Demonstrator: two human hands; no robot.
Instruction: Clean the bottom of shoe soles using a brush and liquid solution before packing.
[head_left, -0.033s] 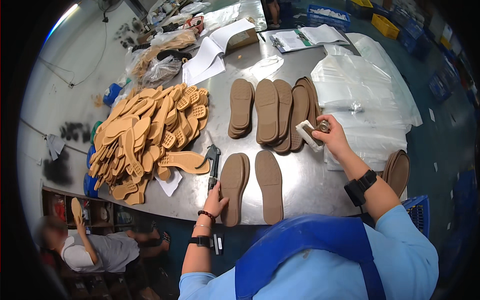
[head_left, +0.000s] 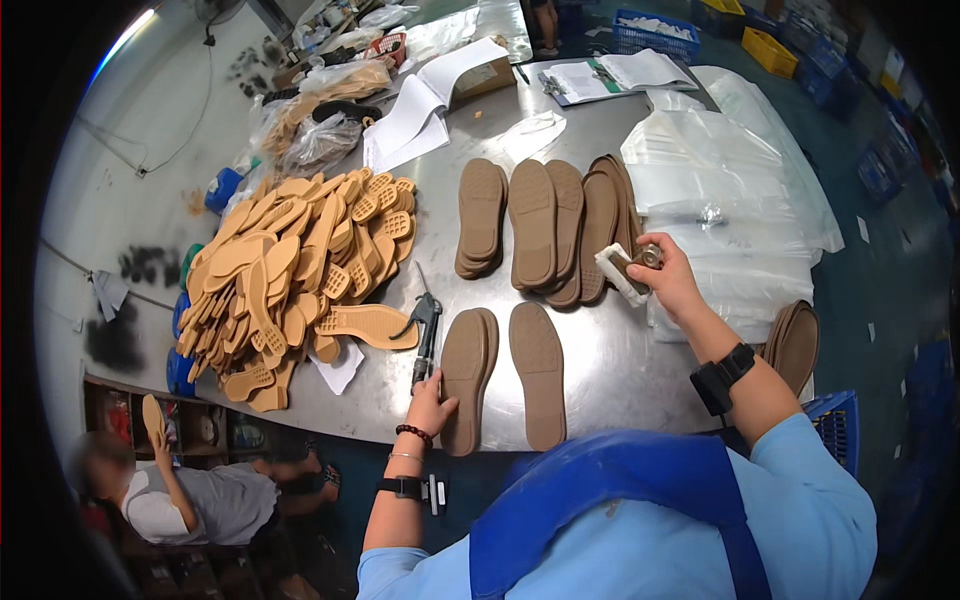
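My right hand is closed around a small brown block tool with a white fuzzy edge and a round metal knob. It is above the table, just right of several brown shoe soles. My left hand lies at the left edge of a short stack of brown soles, thumb and forefinger apart and touching it; its other fingers are partly hidden. Just beyond those fingers is a dark air blow gun. A single brown sole lies flat right of the near stack.
At left is a big heap of tan soles. Clear plastic bags cover the table's right side, with more brown soles at its edge. Papers and a clipboard lie at the back. Another person holds a tan sole lower left.
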